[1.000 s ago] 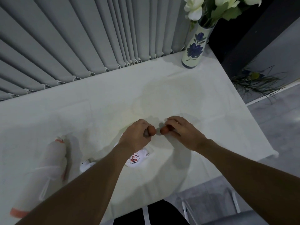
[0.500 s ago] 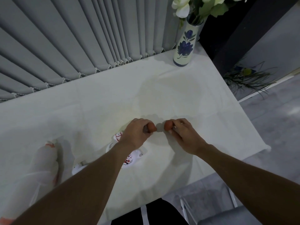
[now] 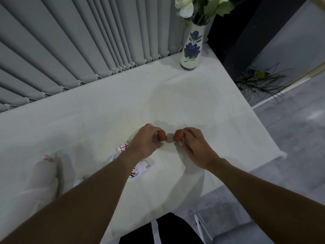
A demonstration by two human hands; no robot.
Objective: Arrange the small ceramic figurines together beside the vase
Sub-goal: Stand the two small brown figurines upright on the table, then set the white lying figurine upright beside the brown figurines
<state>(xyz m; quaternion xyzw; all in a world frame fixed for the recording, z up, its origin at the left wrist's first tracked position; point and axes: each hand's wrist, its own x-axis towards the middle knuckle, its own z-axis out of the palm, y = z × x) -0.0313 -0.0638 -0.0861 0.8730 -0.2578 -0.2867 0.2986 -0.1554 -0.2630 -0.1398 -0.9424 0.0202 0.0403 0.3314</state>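
- Between the hands: a small gap; left hand (image 3: 144, 143) and right hand (image 3: 195, 147) each pinch one orange-brown figurine (image 3: 162, 135), two total.
- Beyond the right hand: one vase (image 3: 191, 48), well apart.

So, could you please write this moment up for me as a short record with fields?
surface: table with white cloth
left hand: holds a small reddish-brown figurine
right hand: holds a second reddish-brown figurine
figurine spacing: close, narrow gap between them
vase: blue flower pattern, white flowers, far right corner, well away from both hands
other items: white painted pieces under the left forearm; white wrapped bundle at left
backdrop: grey vertical blinds
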